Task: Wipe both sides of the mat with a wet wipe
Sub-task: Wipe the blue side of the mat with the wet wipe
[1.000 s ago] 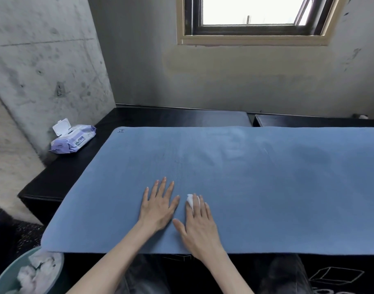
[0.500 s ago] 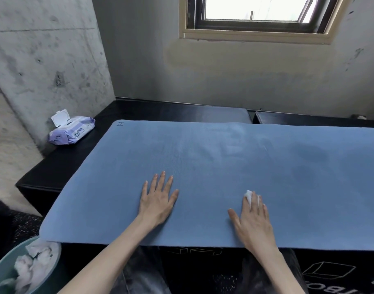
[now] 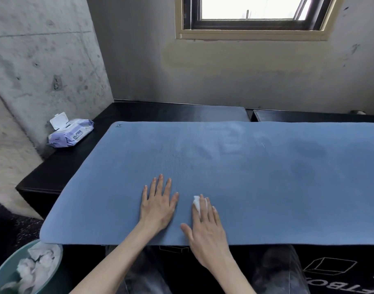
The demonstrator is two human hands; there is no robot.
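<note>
A long, flat, matte blue rubbery mat (image 3: 245, 177) lies spread across a low black desk (image 3: 60, 166), its near edge hanging slightly past the desk's front and its right end running out of view. A small dark mark sits at its far left corner, and faint paler smears show on its far half. The left hand (image 3: 158, 204) lies flat on the mat, fingers straight and spread, its grip wide and holding nothing. Just right of it, the right hand (image 3: 205, 228) presses a crumpled white wet wipe (image 3: 197, 203) onto the mat under straight fingers. Far left of both hands, a lilac wet-wipe pack (image 3: 72, 132) with its white lid flipped up rests on the desk by a bare concrete wall (image 3: 39, 60). Near-left, a teal bin (image 3: 3, 270) holds used wipes. A window (image 3: 251, 15) sits high in the far wall.
</note>
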